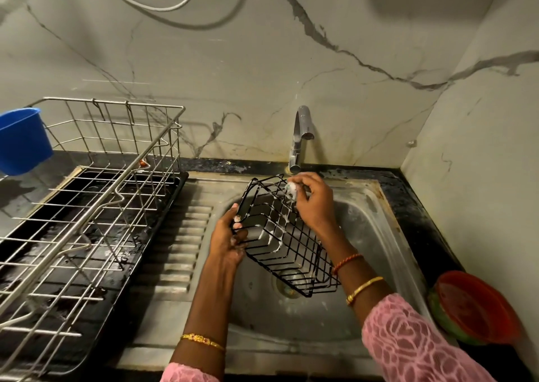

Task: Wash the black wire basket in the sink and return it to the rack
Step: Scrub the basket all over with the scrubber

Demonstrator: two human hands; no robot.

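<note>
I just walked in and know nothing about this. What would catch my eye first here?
Two hands working over the steel sink: the left hand grips the rim of a black wire basket tilted over the basin, while the right hand rubs a soapy scrubber on its far end. Left of the sink stands a large silver wire rack, with a blue cup hung at its far corner.

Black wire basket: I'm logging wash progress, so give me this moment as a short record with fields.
item: black wire basket, tilted, held over the sink
left hand: left hand grips the basket's near-left rim
right hand: right hand pinches a soapy scrubber against the basket's far end
soap: white suds on several wires
tap: tap, no water seen running
rack: steel dish rack to the left of the sink; basket not yet returned
stage: scrubbing, not yet rinsed
</note>
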